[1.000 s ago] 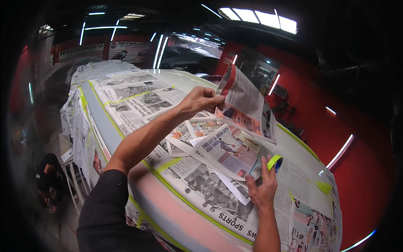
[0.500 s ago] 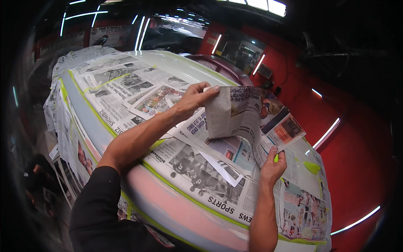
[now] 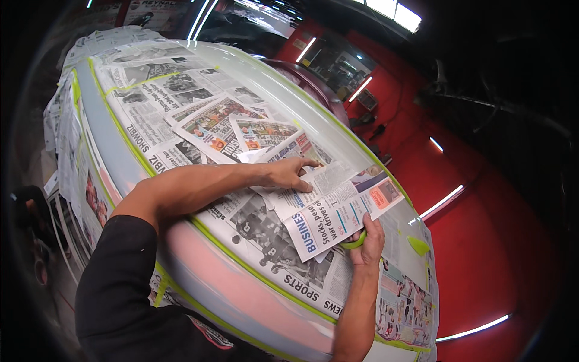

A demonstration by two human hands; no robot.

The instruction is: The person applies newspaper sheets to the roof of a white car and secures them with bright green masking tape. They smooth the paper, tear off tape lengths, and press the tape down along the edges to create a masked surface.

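A folded newspaper sheet (image 3: 316, 226) lies on the newspaper-covered car roof in front of me. Over its far left part reaches my left hand (image 3: 292, 174), its index finger stretched out and thumb apart, gripping nothing. At the sheet's near right edge, my right hand (image 3: 369, 242) is closed round a yellow-green roll of masking tape (image 3: 356, 241). The right thumb rests along the edge of the paper. More loose newspaper sheets (image 3: 211, 130) lie beyond my left hand.
Yellow-green tape lines (image 3: 126, 145) edge the papered roof. Primed grey and pink bodywork (image 3: 241, 286) curves along the near side. A loose tape piece (image 3: 417, 245) sticks up at the right. Past the roof stand a dark red car (image 3: 307, 81) and a red wall (image 3: 482, 241).
The raised, curled newspaper is now folded and lowered flat onto the roof. My left hand has let go of its top edge and come down. The tape roll shows more plainly.
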